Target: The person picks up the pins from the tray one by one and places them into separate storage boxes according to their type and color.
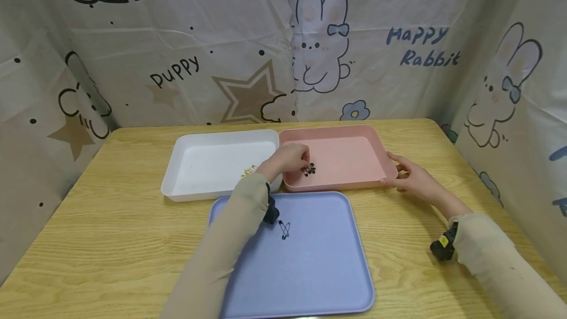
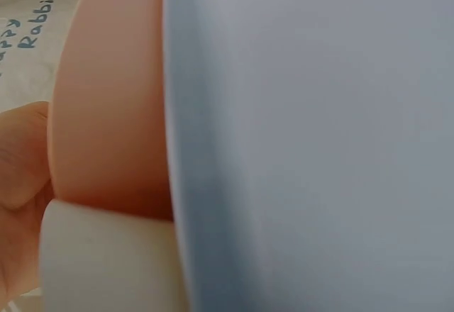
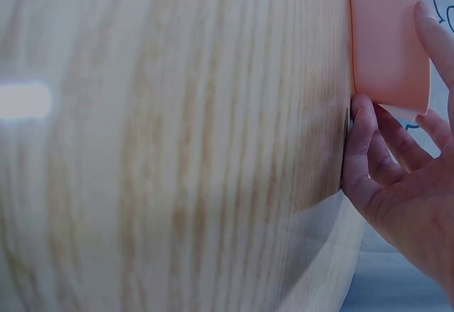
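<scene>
My left hand [image 1: 290,157] reaches over the left side of the pink tray [image 1: 341,159], fingertips down at a small cluster of dark safety pins [image 1: 311,169]. Whether those fingers pinch a pin is hidden. At the tray's right front corner, my right hand [image 1: 412,178] grips the edge, thumb at the front and fingers along the side. The right wrist view shows this hand [image 3: 404,177] against the pink corner. Two dark safety pins [image 1: 284,229] lie crossed on the blue tray [image 1: 319,270]. Small gold-coloured pieces [image 1: 249,171] lie in the white tray [image 1: 208,159], partly behind the left arm.
The white and pink trays stand side by side at the back of the wooden table [image 1: 110,240], with the blue tray in front. A printed cloth [image 1: 248,28] hangs behind and at both sides. The left forearm crosses the blue tray.
</scene>
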The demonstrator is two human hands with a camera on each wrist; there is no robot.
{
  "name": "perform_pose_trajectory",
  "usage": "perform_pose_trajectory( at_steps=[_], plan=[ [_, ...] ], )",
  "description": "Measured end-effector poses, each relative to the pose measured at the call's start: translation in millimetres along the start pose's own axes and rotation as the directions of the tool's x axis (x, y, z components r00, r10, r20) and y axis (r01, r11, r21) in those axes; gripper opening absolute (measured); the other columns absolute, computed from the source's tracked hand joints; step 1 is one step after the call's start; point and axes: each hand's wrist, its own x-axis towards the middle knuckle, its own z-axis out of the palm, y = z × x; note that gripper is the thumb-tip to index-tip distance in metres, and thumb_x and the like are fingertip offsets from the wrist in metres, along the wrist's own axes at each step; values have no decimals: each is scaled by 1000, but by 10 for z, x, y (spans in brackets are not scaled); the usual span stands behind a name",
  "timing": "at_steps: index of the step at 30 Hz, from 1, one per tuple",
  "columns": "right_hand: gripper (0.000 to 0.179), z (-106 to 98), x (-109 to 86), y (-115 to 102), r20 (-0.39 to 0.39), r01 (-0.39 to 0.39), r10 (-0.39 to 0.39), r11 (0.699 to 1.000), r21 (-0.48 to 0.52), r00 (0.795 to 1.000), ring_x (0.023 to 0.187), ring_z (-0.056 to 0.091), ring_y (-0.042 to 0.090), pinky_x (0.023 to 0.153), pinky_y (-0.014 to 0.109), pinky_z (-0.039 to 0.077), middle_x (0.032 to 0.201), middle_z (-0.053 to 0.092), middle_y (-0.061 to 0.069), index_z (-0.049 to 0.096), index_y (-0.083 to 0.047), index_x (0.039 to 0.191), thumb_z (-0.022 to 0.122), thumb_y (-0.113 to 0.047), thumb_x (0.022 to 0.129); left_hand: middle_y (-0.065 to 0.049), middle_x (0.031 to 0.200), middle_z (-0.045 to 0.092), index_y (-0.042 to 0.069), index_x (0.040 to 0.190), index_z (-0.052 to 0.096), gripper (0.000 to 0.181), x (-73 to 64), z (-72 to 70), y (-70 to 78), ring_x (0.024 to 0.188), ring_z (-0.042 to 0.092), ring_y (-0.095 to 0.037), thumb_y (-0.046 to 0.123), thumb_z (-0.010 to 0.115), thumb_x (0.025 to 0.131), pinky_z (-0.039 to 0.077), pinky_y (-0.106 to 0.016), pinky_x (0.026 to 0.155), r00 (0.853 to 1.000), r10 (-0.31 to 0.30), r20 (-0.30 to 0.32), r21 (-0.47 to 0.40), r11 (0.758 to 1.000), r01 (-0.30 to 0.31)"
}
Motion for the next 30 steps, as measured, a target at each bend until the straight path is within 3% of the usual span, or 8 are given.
perform_pose_trajectory(
  at_steps=[4, 10, 17, 24, 30],
  plan=[
    [92, -5, -4, -13, -1, -8, 8, 1000, -6, 1000, 91, 51, 25, 72, 28, 47, 117, 40, 18, 9, -22, 148, 63, -49, 79, 2, 84, 59, 13, 85, 60, 6, -64, -56, -20, 72, 51, -12, 16, 56, 87, 40, -24, 62, 1000, 15, -9, -19, 1000, -15],
    [92, -6, -2, -22, -4, -11, 11, 1000, -6, 1000, 91, 51, 26, 70, 28, 46, 117, 39, 18, 8, -22, 148, 63, -49, 79, 1, 84, 59, 13, 86, 60, 5, -268, -184, 5, 72, 51, -13, 16, 57, 88, 40, -25, 63, 999, 37, 6, -66, 997, -37],
    [92, -11, 3, -11, -3, -7, 7, 1000, -7, 1000, 93, 51, 27, 72, 28, 47, 116, 40, 18, 9, -22, 148, 63, -50, 78, 2, 80, 59, 10, 90, 65, 8, -542, -273, 11, 70, 51, -12, 13, 59, 86, 42, -25, 62, 987, 159, 17, -115, 981, -156],
    [92, 8, -9, -14, 12, 2, -2, 1000, 0, 1000, 91, 51, 27, 73, 28, 47, 117, 40, 19, 9, -23, 148, 64, -49, 78, 5, 79, 58, 14, 94, 64, 10, -803, -244, 19, 70, 51, -11, 17, 62, 84, 42, -25, 64, 985, 161, 66, -108, 982, -154],
    [91, 2, -14, -27, 9, 7, -7, 1000, -2, 1000, 92, 51, 27, 74, 28, 47, 117, 41, 19, 9, -22, 148, 63, -48, 79, 5, 78, 58, 13, 90, 63, 11, -983, -198, 26, 72, 52, -10, 12, 66, 80, 43, -24, 66, 967, 239, 84, -140, 964, -226]
  ],
)
